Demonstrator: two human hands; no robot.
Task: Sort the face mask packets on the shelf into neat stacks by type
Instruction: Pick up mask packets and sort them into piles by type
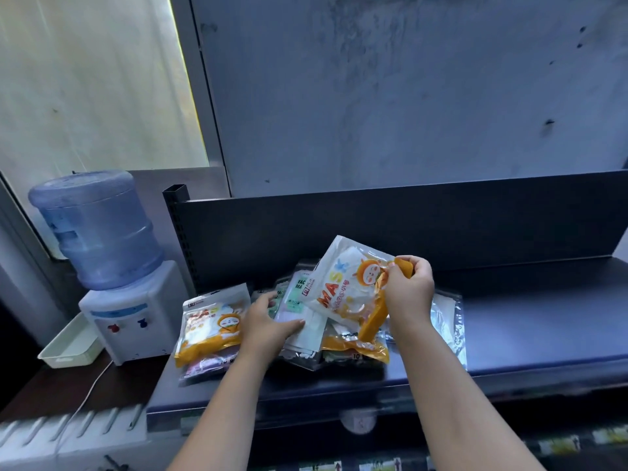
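A loose pile of face mask packets (306,338) lies in the middle of the dark shelf (530,338). My right hand (409,288) grips the orange edge of a white and orange "MASK" packet (343,287) and holds it tilted above the pile. My left hand (272,317) rests with straight fingers on a pale white and green packet (295,305) in the pile. To the left lies a small stack topped by another orange and white packet (214,324), with a pinkish packet under it. Clear silvery packets (445,321) lie at the pile's right.
A water dispenser (132,314) with a blue bottle (98,229) stands left of the shelf, next to a pale green tray (69,346). The shelf's dark back panel (373,226) rises behind the pile. Lower shelves with goods show at the bottom right.
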